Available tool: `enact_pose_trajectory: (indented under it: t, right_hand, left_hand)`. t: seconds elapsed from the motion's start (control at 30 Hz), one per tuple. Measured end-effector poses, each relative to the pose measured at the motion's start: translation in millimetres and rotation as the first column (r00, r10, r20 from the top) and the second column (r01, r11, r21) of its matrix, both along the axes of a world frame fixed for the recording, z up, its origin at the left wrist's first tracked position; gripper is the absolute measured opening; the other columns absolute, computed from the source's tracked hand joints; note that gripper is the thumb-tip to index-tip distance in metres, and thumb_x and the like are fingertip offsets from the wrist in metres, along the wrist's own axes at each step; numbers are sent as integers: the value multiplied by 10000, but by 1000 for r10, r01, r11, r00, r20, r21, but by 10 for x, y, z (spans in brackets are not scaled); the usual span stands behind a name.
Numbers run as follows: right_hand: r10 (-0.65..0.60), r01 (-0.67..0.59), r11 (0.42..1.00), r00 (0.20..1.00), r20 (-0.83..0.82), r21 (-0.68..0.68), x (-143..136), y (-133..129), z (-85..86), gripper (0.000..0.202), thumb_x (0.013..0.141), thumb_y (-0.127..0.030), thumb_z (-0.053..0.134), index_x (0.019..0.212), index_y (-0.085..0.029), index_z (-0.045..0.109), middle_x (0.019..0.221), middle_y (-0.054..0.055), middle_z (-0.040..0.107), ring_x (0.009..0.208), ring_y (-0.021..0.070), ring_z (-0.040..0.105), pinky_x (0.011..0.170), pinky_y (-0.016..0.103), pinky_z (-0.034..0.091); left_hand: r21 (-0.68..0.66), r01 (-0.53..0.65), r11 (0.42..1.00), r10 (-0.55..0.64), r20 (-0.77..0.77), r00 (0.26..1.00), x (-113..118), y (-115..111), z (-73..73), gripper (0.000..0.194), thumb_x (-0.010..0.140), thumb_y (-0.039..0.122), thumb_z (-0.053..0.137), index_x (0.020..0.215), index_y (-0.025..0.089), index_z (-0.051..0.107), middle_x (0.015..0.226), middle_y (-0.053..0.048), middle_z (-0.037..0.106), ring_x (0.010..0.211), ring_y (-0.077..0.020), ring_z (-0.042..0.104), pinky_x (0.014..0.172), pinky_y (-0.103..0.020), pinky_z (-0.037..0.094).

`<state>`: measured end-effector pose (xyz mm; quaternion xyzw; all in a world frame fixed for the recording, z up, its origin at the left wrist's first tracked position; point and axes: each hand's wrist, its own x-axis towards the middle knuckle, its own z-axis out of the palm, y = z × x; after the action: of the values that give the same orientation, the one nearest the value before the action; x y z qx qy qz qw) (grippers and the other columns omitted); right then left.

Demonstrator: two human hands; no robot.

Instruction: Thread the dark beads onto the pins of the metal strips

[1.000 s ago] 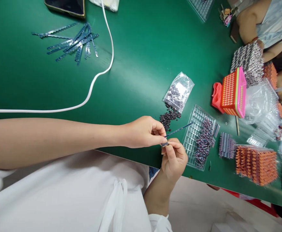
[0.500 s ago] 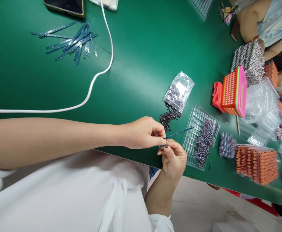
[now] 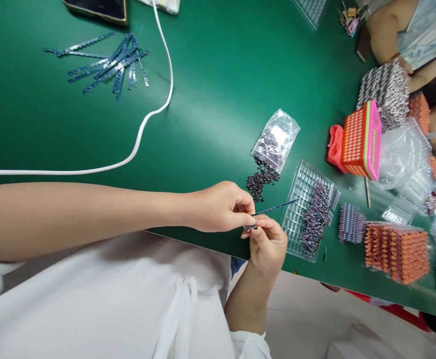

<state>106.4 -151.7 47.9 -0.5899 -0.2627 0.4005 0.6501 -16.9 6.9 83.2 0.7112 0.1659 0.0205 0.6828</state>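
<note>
In the head view, my left hand (image 3: 221,207) comes in from the left, back uppermost, with thumb and forefinger closed in a pinch on a thin blue strip (image 3: 277,206). The strip slants away past my other fingers, its far end over the near edge of a clear tray (image 3: 295,212); I can't tell whether it touches. My right hand (image 3: 270,247) rises from below, fingers curled, thumb and fingertips closed on a small patterned piece (image 3: 250,228) right against my left fingertips. My grip covers most of it, so I can't tell how it joins the strip.

Both hands meet at the front edge of the green table (image 3: 210,124). Just beyond them lie loose dark beads (image 3: 260,183), spilling by a clear bag (image 3: 276,142). Thin dark-and-pink pieces (image 3: 315,219) heap in the tray's right part. Well apart, to the upper left, blue strips (image 3: 113,65) lie crisscrossed beside a white cable (image 3: 143,129).
</note>
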Motion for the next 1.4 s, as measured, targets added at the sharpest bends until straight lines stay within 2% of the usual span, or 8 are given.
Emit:
enact_pose_trajectory:
  t: [0.33, 0.63, 0.83, 0.97, 1.2, 1.4]
  right_hand:
    - [-2, 3, 1000, 1000, 5, -13, -3, 3, -4, 74, 772, -265, 775, 803, -223, 723, 739, -14, 651, 554, 109, 631, 471, 257, 564]
    - [20, -21, 999, 999, -44, -29, 8, -1, -5, 87, 748, -262, 797, 790, -220, 733, 745, -12, 658, 578, 117, 655, 445, 233, 550]
    - [18, -19, 998, 1000, -25, -52, 12, 4, 3, 135, 737, -304, 805, 771, -206, 718, 729, -14, 658, 542, 114, 645, 435, 238, 547]
    - [12, -13, 999, 1000, -18, -49, -1, -6, -17, 132, 749, -298, 794, 787, -204, 711, 741, -17, 655, 540, 111, 638, 458, 250, 550]
    - [-81, 89, 993, 992, 96, -82, -31, 44, -6, 97, 822, -279, 724, 869, -198, 702, 760, -20, 621, 574, 91, 599, 527, 238, 504]
    - [-167, 172, 985, 974, 154, -21, -50, 65, 10, 43, 830, -237, 708, 857, -205, 696, 785, -26, 601, 599, 70, 549, 554, 223, 424]
  left_hand:
    - [35, -15, 999, 15, 11, 1000, 15, -14, 19, 186, 832, 261, 599, 716, 136, 673, 639, -6, 650, 585, -108, 509, 529, -214, 346]
    - [38, 18, 999, -20, 45, 999, -3, -11, -18, 202, 851, 276, 590, 727, 140, 672, 659, -10, 671, 589, -105, 516, 515, -211, 334]
    - [-1, 14, 1000, -14, 28, 1000, -14, -9, 3, 201, 841, 292, 603, 741, 138, 684, 657, -5, 663, 573, -99, 486, 500, -207, 321]
    - [50, 22, 999, -23, 10, 1000, -7, -13, -9, 212, 848, 303, 589, 744, 142, 680, 659, 1, 653, 571, -100, 478, 502, -207, 318]
    - [182, -42, 982, 48, -26, 999, 21, 7, -28, 220, 870, 314, 564, 814, 152, 703, 817, -43, 724, 730, -153, 610, 627, -230, 407]
    - [63, -74, 995, 73, 5, 997, 21, 23, -4, 225, 853, 322, 626, 993, 160, 696, 907, -39, 760, 840, -167, 676, 764, -243, 484]
